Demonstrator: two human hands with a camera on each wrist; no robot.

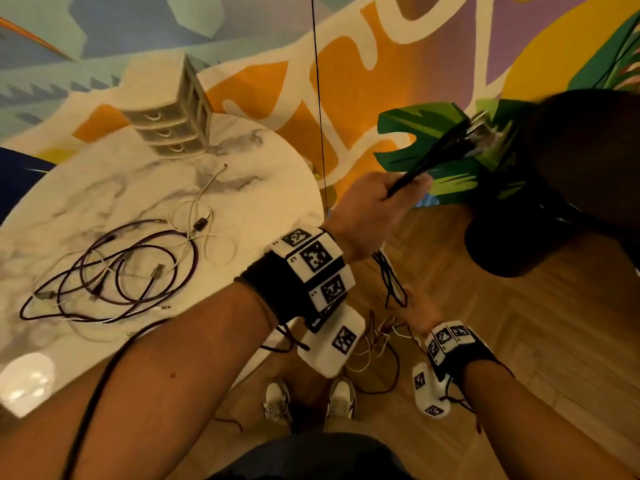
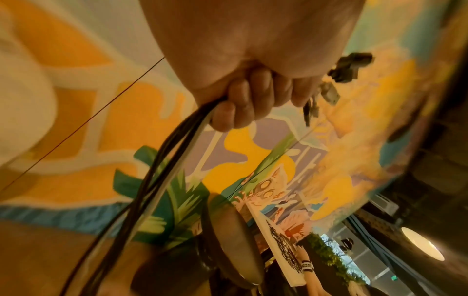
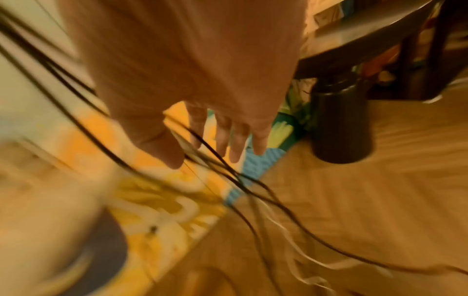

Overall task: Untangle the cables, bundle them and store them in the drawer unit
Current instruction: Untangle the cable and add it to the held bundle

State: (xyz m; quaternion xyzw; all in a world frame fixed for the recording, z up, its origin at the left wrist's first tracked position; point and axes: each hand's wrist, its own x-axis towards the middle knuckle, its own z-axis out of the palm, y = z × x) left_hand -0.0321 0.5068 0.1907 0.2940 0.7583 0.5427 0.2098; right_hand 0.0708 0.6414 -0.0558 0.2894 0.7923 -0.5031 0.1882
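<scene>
My left hand (image 1: 388, 202) is raised off the table's right edge and grips a bunch of dark and white cables (image 2: 162, 170). Its fingers (image 2: 248, 102) are curled round them, and the plug ends (image 1: 476, 128) stick out above the fist. The strands hang down to my right hand (image 1: 414, 304), which is lower, over the floor. Its fingers (image 3: 228, 140) are straight and spread, with dark strands (image 3: 215, 160) running across them; the view is blurred. A tangle of maroon and white cables (image 1: 114, 268) lies on the marble table (image 1: 270, 174). The beige drawer unit (image 1: 169, 109) stands at the table's far side, drawers closed.
A dark round stool (image 1: 540, 202) stands to the right on the wooden floor (image 1: 519, 323). Loose cable ends trail on the floor (image 3: 329, 260) near my shoes (image 1: 277, 400). A thin black line (image 1: 318, 98) hangs in front of the painted wall.
</scene>
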